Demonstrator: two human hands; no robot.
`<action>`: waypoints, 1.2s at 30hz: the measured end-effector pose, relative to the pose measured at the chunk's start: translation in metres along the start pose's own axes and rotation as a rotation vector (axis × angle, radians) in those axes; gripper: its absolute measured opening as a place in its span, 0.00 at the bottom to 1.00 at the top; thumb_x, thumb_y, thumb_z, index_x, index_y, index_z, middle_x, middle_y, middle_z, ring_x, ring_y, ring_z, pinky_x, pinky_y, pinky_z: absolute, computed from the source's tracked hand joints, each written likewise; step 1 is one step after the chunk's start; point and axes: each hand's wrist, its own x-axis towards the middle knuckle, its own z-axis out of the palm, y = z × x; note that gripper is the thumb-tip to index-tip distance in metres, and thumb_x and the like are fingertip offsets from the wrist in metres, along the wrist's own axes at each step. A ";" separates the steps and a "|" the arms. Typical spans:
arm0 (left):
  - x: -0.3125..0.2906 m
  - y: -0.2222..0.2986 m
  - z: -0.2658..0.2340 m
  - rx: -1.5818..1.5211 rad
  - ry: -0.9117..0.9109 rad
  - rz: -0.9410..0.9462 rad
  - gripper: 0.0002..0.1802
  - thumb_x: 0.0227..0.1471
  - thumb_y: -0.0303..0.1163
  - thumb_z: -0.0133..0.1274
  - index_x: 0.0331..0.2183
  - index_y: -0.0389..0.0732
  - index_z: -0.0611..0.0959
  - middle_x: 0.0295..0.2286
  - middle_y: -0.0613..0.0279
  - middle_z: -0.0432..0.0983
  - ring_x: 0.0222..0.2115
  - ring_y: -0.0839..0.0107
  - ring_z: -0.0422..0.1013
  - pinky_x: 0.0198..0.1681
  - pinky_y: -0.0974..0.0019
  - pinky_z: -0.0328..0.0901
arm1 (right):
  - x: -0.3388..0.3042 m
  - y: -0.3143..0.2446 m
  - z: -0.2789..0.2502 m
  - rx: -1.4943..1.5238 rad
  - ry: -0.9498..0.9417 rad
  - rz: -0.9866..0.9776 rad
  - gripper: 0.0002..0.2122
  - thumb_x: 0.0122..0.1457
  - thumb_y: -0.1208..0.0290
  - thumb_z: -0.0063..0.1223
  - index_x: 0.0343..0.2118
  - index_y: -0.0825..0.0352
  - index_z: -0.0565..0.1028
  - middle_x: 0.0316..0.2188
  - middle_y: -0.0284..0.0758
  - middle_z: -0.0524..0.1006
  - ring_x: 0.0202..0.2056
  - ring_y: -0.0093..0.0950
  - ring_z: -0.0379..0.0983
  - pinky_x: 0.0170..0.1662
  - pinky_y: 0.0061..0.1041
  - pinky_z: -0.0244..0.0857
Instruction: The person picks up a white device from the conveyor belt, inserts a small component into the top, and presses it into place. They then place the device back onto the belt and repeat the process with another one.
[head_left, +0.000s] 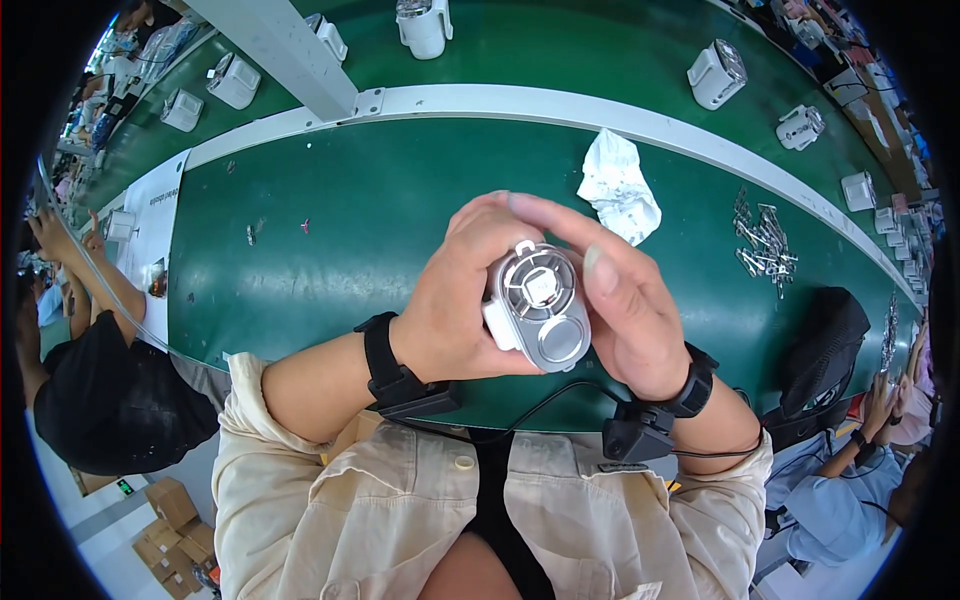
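Observation:
A small white and grey device (530,325) stands between my hands, its top end turned up toward me. On that end are a clear, ribbed round cover and a smaller silver disc, and a white piece sticks out on its left side. My left hand (450,285) is wrapped around the device from the left. My right hand (637,315) curves around its right and far side, fingers reaching across to the left hand's knuckles and thumb beside the clear cover. The device's lower body is hidden by the hands.
A crumpled white cloth or bag (618,188) lies beyond my right hand. Farther right are a pile of small metal parts (767,245) and a black bag (825,345). Similar white devices (718,75) stand behind the white rail (520,102). People sit at both sides.

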 end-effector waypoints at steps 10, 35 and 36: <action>0.004 -0.006 -0.002 0.064 -0.031 0.138 0.46 0.26 0.36 0.74 0.49 0.45 0.68 0.41 0.57 0.71 0.44 0.52 0.69 0.54 0.45 0.57 | -0.002 0.007 0.003 -0.116 0.021 -0.035 0.28 0.64 0.57 0.45 0.60 0.74 0.60 0.57 0.41 0.65 0.54 0.28 0.66 0.56 0.26 0.60; 0.007 -0.001 0.002 -0.088 0.009 0.175 0.38 0.33 0.34 0.71 0.46 0.47 0.68 0.38 0.61 0.72 0.39 0.56 0.70 0.50 0.45 0.59 | -0.002 0.007 -0.004 -0.057 -0.110 -0.187 0.22 0.58 0.80 0.49 0.57 0.71 0.66 0.59 0.45 0.60 0.59 0.34 0.60 0.58 0.30 0.57; 0.007 -0.001 0.002 -0.068 0.009 0.177 0.38 0.33 0.34 0.71 0.46 0.48 0.68 0.38 0.61 0.72 0.39 0.56 0.70 0.50 0.45 0.59 | -0.002 0.006 -0.004 -0.077 -0.117 -0.199 0.22 0.57 0.80 0.49 0.57 0.71 0.66 0.59 0.45 0.60 0.59 0.34 0.60 0.58 0.29 0.57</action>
